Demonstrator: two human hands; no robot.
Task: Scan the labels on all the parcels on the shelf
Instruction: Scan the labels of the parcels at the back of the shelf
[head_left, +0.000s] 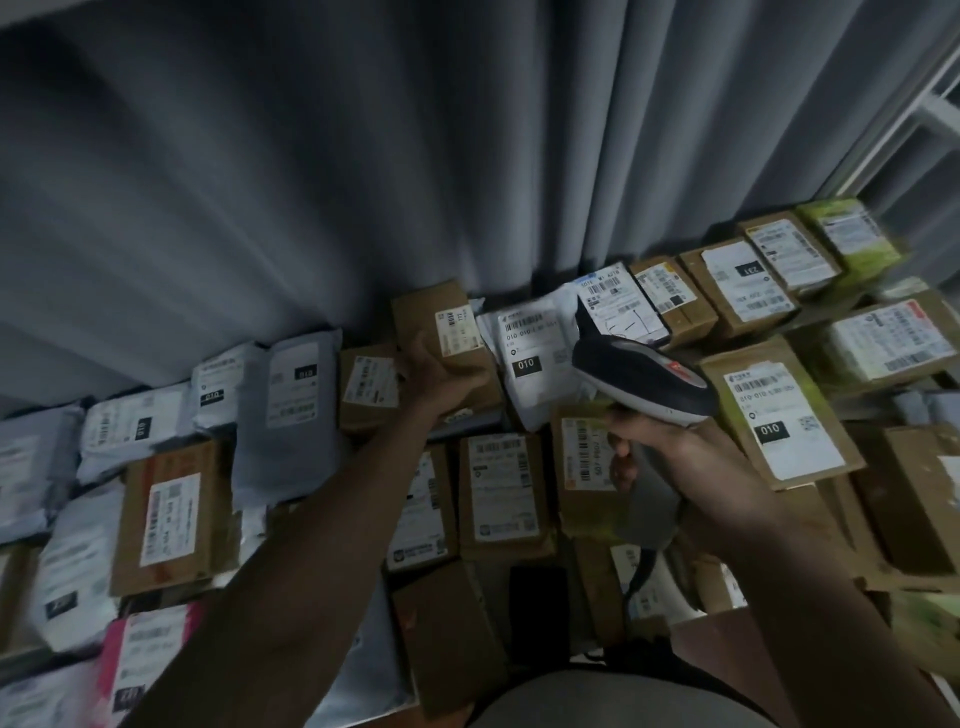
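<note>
My left hand grips a small brown cardboard box from below and tilts it up, so its white label faces me. In my right hand I hold a dark handheld barcode scanner by its grey handle, its nose pointing up and left toward the back row. Just right of the held box lies a white poly mailer marked 010. Several labelled boxes and mailers fill the shelf in rows.
A grey curtain hangs right behind the back row of parcels. Grey mailers lie at the left, a pink one at the lower left. Brown and green boxes crowd the right side. A white frame stands at the far right.
</note>
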